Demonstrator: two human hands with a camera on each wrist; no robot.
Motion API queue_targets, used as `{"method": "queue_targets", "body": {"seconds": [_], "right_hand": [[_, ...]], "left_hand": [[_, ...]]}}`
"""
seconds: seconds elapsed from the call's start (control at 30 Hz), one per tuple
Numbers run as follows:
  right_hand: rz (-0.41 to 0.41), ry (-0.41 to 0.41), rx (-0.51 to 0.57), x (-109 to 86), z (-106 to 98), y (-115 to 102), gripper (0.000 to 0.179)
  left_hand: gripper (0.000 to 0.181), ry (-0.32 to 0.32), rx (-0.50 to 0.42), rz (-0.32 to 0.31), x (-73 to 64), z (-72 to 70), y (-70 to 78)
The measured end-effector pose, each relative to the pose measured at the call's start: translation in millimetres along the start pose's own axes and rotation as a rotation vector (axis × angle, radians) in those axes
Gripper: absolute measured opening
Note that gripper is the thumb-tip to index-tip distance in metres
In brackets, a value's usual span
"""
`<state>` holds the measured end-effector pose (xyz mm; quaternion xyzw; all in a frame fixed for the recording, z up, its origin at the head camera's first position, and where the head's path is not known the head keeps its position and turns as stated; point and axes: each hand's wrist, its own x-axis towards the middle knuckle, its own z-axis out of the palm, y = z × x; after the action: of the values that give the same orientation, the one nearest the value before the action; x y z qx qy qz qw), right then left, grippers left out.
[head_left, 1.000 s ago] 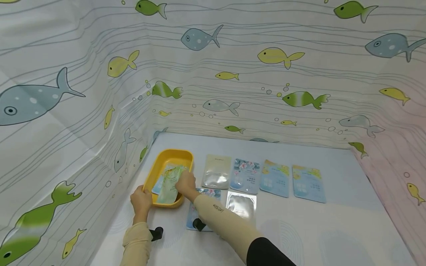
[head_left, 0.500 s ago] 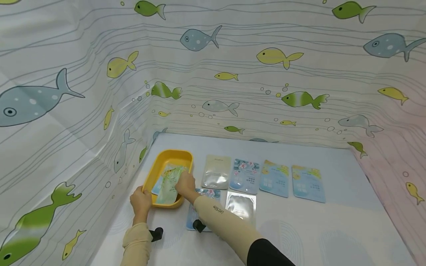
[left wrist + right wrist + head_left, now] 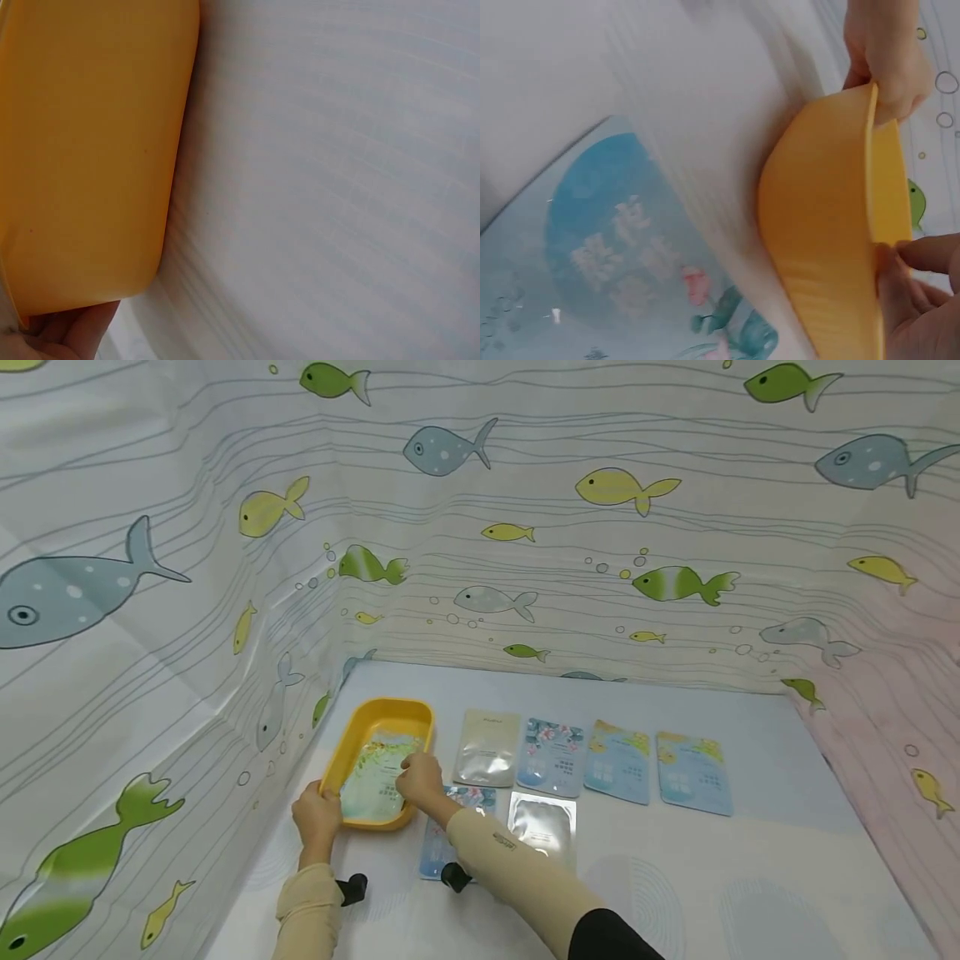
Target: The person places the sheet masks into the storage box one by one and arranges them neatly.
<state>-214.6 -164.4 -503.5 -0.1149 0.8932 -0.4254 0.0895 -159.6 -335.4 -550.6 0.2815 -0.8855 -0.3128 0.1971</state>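
Note:
A yellow tray [image 3: 378, 714] stands at the table's left side. My left hand [image 3: 317, 814] grips its near left rim; in the left wrist view those fingers [image 3: 86, 326] curl under the lip. A green and white sheet-mask packet [image 3: 375, 783] lies in the tray, and a bluish edge shows at its top. My right hand [image 3: 422, 783] is at the tray's right rim, by the packet's right edge. In the right wrist view its thumb and forefinger [image 3: 930, 251] come together at the rim. What they hold, if anything, is hidden.
Right of the tray lie a beige-silver packet [image 3: 487, 747], a floral blue packet [image 3: 551, 756] and two blue-yellow packets [image 3: 617, 762]. Nearer are a silver packet [image 3: 543, 822] and another floral packet [image 3: 435, 852], partly under my right forearm. Fish-print sheeting [image 3: 480, 560] walls the table.
The green packet, earlier held up slantwise by my right hand, now lies flatter and further left in the tray. My right hand has shifted slightly down. The left hand keeps its grip.

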Motion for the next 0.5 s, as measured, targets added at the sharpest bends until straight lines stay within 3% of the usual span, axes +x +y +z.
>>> {"method": "queue_targets", "body": {"seconds": [0.07, 0.23, 0.5], "right_hand": [[-0.056, -0.004, 0.068, -3.1, -2, 6, 0.024], [-0.133, -0.047, 0.197, -8.8, -7, 15, 0.023], [-0.176, -0.092, 0.251, -17.3, -25, 21, 0.024]], "left_hand": [[0.030, 0.005, -0.002, 0.003, -0.3, 0.4, -0.1], [0.032, -0.012, -0.002, -0.015, -0.9, 0.7, 0.6], [0.033, -0.039, -0.019, -0.060, -1.5, 0.0, 0.9]]}}
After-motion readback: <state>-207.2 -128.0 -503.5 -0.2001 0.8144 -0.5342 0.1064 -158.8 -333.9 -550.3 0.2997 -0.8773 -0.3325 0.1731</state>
